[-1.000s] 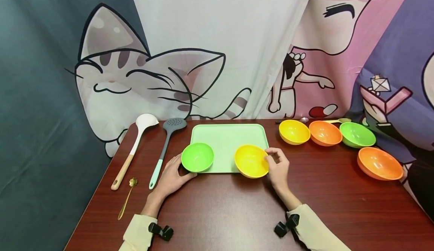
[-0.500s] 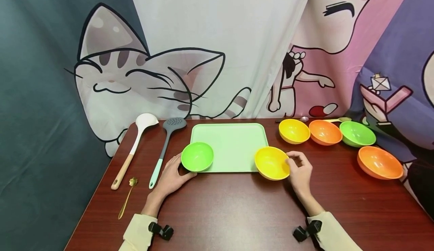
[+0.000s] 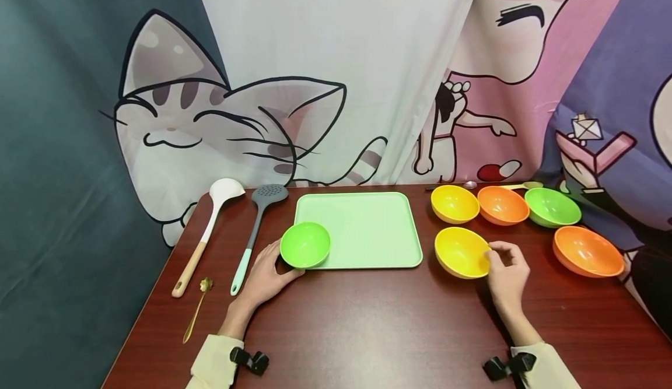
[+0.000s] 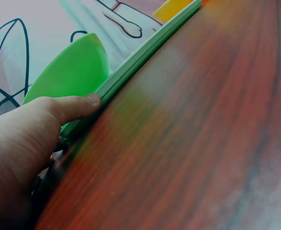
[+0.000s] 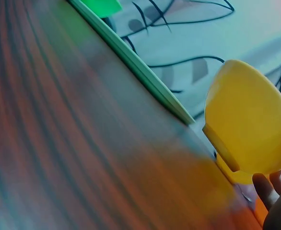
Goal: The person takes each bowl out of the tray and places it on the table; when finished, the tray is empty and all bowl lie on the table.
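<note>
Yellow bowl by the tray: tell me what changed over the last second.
The right hand, pinching its rim, carried the yellow bowl rightward off the tray to the table beside it. The left hand stayed at the green bowl; everything else is unmoved.

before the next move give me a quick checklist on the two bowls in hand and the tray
1. Right hand has hold of the yellow bowl: ok, fingers pinch its near right rim.
2. Yellow bowl is off the tray: ok, it is to the right of the tray, above or on the table.
3. Yellow bowl has set down: cannot tell, the right wrist view shows it tilted, contact unclear.
4. Left hand on the green bowl: ok, the hand cups its near left side.
5. Green bowl sits on the tray: ok, on the near left corner, overhanging the edge.
6. Space around the yellow bowl: ok, apart from the far row of bowls.
</note>
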Motion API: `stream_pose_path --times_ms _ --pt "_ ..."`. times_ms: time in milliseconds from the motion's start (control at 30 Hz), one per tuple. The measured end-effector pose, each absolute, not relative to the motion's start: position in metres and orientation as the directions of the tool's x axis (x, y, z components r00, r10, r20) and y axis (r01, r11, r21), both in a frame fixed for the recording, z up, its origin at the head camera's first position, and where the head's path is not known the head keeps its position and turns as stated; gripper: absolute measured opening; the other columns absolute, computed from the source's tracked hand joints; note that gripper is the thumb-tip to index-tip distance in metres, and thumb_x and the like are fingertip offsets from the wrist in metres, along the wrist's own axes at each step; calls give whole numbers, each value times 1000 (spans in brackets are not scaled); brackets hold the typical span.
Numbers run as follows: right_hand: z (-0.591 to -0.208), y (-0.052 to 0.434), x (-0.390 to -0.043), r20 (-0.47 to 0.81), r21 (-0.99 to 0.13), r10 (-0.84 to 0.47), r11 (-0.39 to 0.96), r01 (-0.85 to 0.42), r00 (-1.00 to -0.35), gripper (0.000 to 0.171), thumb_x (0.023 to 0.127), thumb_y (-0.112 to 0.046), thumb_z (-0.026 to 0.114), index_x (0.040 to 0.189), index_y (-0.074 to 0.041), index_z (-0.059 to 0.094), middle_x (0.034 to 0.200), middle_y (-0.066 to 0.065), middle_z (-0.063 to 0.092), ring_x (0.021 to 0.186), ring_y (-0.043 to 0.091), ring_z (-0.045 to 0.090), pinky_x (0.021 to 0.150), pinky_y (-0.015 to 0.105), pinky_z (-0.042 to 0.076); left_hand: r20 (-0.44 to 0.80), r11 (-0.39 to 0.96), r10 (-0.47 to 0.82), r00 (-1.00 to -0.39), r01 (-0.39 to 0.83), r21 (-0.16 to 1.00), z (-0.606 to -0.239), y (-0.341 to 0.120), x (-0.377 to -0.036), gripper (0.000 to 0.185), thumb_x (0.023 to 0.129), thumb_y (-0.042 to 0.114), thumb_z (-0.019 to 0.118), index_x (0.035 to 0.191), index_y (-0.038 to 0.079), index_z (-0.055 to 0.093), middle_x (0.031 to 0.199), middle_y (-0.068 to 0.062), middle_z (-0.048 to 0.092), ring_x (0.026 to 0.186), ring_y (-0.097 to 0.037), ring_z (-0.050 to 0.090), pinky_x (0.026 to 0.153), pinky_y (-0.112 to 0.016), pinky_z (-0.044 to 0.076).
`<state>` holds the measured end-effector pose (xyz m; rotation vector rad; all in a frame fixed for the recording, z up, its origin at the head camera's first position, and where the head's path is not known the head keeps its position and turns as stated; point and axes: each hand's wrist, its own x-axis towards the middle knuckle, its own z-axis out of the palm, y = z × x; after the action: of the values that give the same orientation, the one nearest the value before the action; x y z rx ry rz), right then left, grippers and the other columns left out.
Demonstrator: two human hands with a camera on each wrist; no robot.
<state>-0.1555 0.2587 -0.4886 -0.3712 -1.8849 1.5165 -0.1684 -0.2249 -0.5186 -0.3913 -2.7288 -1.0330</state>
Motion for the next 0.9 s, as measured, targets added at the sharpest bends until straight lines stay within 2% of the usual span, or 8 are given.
stream_pose_path --times_ms 167,367,467,600,700,900 --pt "-503 286 -158 290 -955 676 252 -158 -677 13 84 10 58 95 12 65 77 -14 60 68 1 52 59 7 44 268 720 167 -949 303 625 -520 -224 -167 87 77 40 84 151 14 45 151 -13 49 142 -32 44 119 -56 28" --pt "-503 305 -151 215 -976 756 182 -118 -618 17 85 7 59 86 -8 66 76 -14 57 66 2 50 57 6 42 263 724 170 -950 302 620 -524 -223 -164 87 77 41 84 150 13 45 150 -12 50 141 -33 44 118 -57 29" --pt "-501 310 -150 163 -986 779 115 -118 -605 19 85 5 59 84 -13 66 76 -12 57 63 3 48 53 7 40 276 726 169 -946 309 615 -522 -224 -164 87 77 40 85 150 12 46 150 -13 51 141 -34 45 118 -57 29" --pt "-500 315 -151 98 -990 812 22 -137 -575 17 84 2 62 79 -14 65 73 -8 55 59 6 44 50 10 37 283 728 161 -945 308 613 -520 -225 -165 88 76 39 85 150 12 46 150 -14 51 141 -34 45 119 -56 29" --pt "-500 318 -150 78 -990 838 1 -141 -540 18 84 0 63 77 -16 65 76 -6 53 62 6 45 50 9 38 284 730 170 -943 315 606 -519 -224 -167 88 77 40 85 150 11 45 150 -14 50 141 -34 44 119 -56 29" --pt "-499 322 -150 75 -994 853 23 -108 -516 19 85 0 62 75 -16 66 85 -5 49 78 5 46 62 9 40 283 729 166 -945 310 611 -520 -223 -167 87 76 40 85 149 13 47 150 -12 51 141 -33 45 119 -56 29"
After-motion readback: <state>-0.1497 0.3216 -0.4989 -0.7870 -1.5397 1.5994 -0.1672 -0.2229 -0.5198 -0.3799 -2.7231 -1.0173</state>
